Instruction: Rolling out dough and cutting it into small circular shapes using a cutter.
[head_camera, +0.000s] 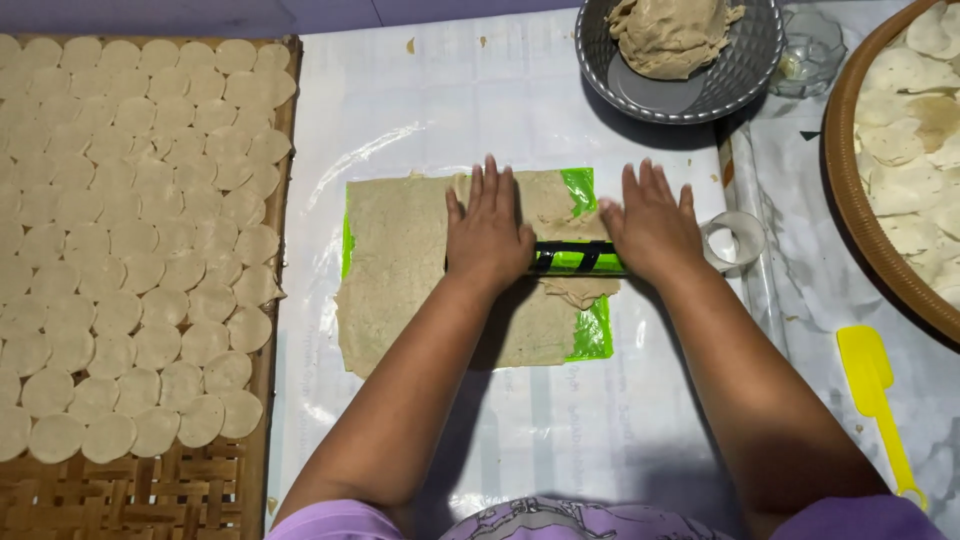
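- Dough sheet (420, 270) lies flat on a green plastic sheet (580, 190) in the middle of the covered table (620, 420), right in front of me.
- My left hand (487, 235) and right hand (652, 225) are both flat, fingers spread, palms pressing down on a black-and-green roller (578, 260) that runs left to right across the dough.
- Neither hand pinches anything; only palms bear on the roller.
- Risk: right edge is already ragged, with a torn flap (578, 292) just near of the roller; uneven pressure could tear it more.
- Risk: the dough could stick to the roller and lift off the plastic.
- Risk: the green plastic could slide or wrinkle under the push.
- Round cutter ring (735, 240) sits just beside my right hand, could get knocked.
- Far right: grey bowl (740, 70) with a lump of raw dough (670, 35), small glass dish (810, 50) next to it.
- Right edge: round tray (850, 220) with cut discs piled in it.
- Left: woven bamboo tray (200, 490) covered with rows of cut discs (130, 250).
- Near right: yellow scraper (875, 395), well apart from my hands.
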